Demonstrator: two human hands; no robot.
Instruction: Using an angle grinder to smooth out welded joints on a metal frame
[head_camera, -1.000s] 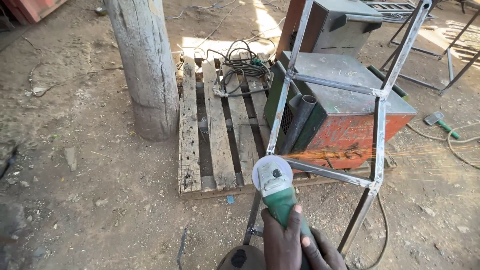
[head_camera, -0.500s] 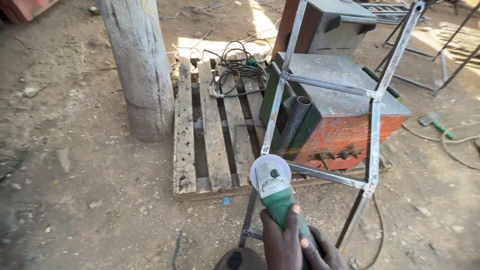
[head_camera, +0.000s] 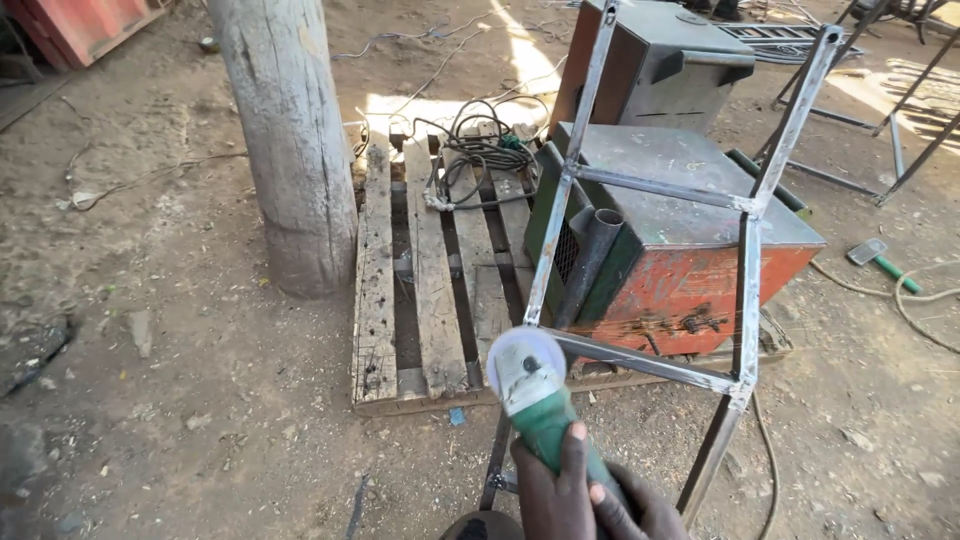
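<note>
Gripping the green angle grinder (head_camera: 545, 405) from behind, both hands sit at the bottom edge of the view. The left hand (head_camera: 550, 490) wraps around the rear of the green body, fingers clenched over it. The right hand (head_camera: 640, 505) closes on the same handle just beside the left, lower and partly cut off by the frame edge. The grinder extends forward and away from the hands; its round disc guard (head_camera: 525, 365) touches the lower left corner of the welded steel frame (head_camera: 745, 290), where a crossbar meets an upright. Behind the frame stands a red and green welding machine (head_camera: 690, 260) on a wooden pallet (head_camera: 415, 290). A grey post (head_camera: 295, 150) rises left of the pallet.
</note>
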